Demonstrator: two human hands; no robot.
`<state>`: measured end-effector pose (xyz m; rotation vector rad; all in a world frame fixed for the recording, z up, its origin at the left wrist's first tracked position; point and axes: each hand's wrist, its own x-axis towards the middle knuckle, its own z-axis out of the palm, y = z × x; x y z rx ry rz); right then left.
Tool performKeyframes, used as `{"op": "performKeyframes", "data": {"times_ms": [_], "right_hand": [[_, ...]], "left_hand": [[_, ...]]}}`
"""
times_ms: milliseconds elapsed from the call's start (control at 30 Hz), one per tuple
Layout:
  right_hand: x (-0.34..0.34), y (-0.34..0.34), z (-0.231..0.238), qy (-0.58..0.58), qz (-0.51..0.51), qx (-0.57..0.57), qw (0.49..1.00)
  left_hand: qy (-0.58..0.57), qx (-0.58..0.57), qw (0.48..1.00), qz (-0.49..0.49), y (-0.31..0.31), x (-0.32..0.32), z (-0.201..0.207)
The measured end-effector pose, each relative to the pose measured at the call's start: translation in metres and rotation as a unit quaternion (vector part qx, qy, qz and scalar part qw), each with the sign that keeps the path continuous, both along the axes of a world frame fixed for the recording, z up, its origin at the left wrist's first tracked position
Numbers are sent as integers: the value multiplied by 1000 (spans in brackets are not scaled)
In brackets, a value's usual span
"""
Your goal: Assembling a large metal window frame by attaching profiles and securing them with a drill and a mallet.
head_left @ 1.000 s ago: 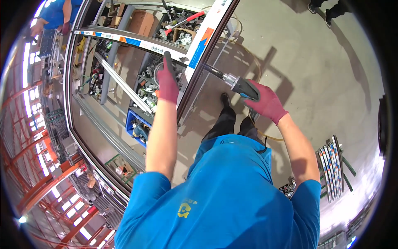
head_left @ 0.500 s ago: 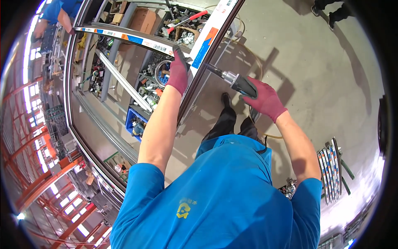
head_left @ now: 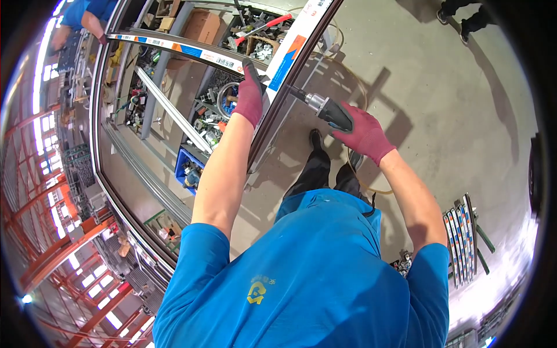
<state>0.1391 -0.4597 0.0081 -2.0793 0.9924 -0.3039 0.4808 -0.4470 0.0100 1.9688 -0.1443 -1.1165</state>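
Note:
In a maroon and dark-grey glove, my left hand [head_left: 250,98] grips the metal frame where its crossbar [head_left: 191,51] meets the long side bar [head_left: 288,61]. Both bars carry white, blue and orange protective tape. My right hand [head_left: 365,134], gloved alike, is wrapped round a power screwdriver [head_left: 329,110] with a silver nose and dark body. The driver lies nearly level, and its bit points at the outer side of the long bar, close to the joint. Whether the tip touches the bar or sits in it I cannot tell.
Under the frame is a rack with loose hardware [head_left: 258,46], a red-handled tool [head_left: 272,28] and a blue bin [head_left: 184,168]. A co-worker's hand [head_left: 102,39] is at the frame's far left. A hose [head_left: 364,93] loops over the floor. Taped bars [head_left: 458,243] are stacked at right.
My right hand and the power screwdriver have shifted slightly left and up, closer to the long bar. My left hand stays at the joint.

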Motion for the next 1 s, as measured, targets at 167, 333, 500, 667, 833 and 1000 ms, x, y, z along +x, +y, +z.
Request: {"op": "performKeyframes", "data": {"times_ms": [167,333,500,667,833,1000], "right_hand": [[-6,-3,7,-47,-22,231,972],[-4,-11,25,-29,-9,285,958],[-37,-6,31,41,13,171,984],[-36,39,6,97,26,235,967],[48,69,-1,134,27,305,942],[115,99,-52,151,10,271,951]], "left_hand": [[2,16,999,33,-1,-11,19],[68,-95,991,65,7,9,-7],[180,-152,972,8,7,10,-21],[202,-92,971,-84,9,32,-61],[115,-264,938,-195,33,43,-64],[146,-232,954,-119,87,89,-51]]}}
